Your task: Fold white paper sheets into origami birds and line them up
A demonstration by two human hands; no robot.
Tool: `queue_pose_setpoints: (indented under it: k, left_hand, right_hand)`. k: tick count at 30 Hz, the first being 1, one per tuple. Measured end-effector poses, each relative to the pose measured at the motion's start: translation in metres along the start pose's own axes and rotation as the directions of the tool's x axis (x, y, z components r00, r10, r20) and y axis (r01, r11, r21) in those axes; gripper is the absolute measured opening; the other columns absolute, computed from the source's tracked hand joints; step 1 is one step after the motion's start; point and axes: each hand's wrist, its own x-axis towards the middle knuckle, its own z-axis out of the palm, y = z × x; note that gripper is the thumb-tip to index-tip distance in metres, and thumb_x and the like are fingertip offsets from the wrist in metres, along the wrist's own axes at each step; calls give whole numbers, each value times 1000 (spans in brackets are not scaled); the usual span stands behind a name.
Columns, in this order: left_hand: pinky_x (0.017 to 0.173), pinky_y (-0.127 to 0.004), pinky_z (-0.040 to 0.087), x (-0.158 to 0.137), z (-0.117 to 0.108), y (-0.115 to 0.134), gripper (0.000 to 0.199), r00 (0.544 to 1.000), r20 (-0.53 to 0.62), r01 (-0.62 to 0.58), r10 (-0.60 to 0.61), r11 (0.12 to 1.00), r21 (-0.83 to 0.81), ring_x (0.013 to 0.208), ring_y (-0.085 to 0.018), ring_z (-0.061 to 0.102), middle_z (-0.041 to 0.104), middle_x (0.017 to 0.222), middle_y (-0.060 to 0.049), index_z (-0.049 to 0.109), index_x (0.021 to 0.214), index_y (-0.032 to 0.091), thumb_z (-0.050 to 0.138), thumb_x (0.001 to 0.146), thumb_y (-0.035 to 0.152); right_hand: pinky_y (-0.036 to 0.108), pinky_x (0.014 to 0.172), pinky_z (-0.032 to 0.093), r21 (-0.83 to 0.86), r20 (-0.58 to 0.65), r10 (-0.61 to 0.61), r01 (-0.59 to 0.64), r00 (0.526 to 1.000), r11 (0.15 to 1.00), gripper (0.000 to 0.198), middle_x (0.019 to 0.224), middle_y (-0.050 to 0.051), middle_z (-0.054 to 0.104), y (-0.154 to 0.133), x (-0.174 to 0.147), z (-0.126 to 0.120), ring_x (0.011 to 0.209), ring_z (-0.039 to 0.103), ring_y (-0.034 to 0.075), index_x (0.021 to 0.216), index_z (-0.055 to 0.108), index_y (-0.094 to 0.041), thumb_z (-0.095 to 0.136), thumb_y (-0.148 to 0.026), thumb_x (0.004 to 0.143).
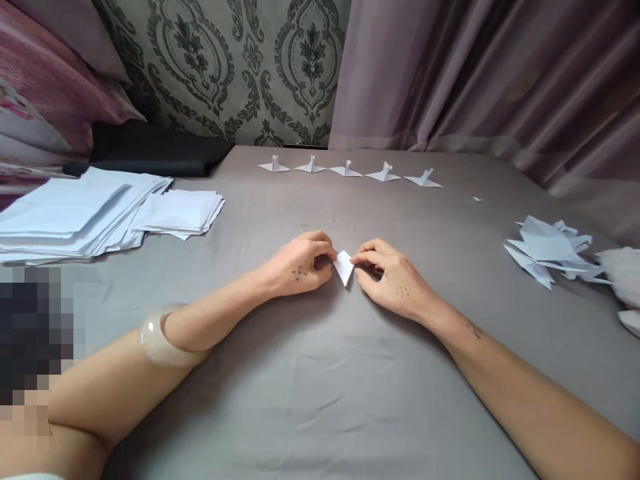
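Note:
Between my hands a small folded piece of white paper [345, 267], kite-shaped with its point toward me, lies at the middle of the grey cloth. My left hand [303, 265] pinches its left edge between thumb and fingers. On the opposite side, the fingertips of my right hand [393, 275] are closed on the right corner, with the thumb just below. The fingertips cover both side corners of the paper.
Several folded paper figures [347, 169] stand in a row at the back. Stacks of white paper [65, 213] and smaller sheets [180, 212] lie at left, near a black cloth [155, 148]. More folded paper pieces [557, 247] are heaped at right. A paper scrap [478, 199] lies at back right.

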Motion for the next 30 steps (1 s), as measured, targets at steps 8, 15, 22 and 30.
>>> queue_pose_setpoints:
  k: [8,15,22,30]
  left_hand:
    - [76,-30,48,2,-7,2,19,998,48,43,-39,996,-77,86,-17,58,59,103,-8,70,92,19,61,77,27]
    - [67,-27,45,6,-1,-3,22,996,2,94,-94,991,-98,74,-14,56,62,98,-8,70,86,16,51,86,28]
    - [70,-29,46,9,8,-7,20,984,-47,166,-174,977,-136,77,-15,57,61,98,-7,68,78,16,55,84,30]
    - [74,-32,48,11,12,-9,17,976,-56,202,-212,969,-143,83,-17,57,59,97,-7,64,75,16,56,81,29]
  right_hand:
    - [30,72,48,30,42,20,-22,999,999,13,100,4,63,0,4,-5,80,60,15,88,68,-23,59,-27,80]
    - [28,67,44,87,22,98,-100,995,991,18,93,2,63,-1,11,-3,70,56,11,77,68,-21,55,-30,85]
    - [30,67,42,104,-7,181,-180,983,978,23,91,3,63,0,19,2,66,54,12,66,65,-19,57,-32,83]
    - [30,65,42,93,-19,191,-189,981,978,21,93,3,63,3,21,3,63,52,11,66,65,-20,58,-32,82]
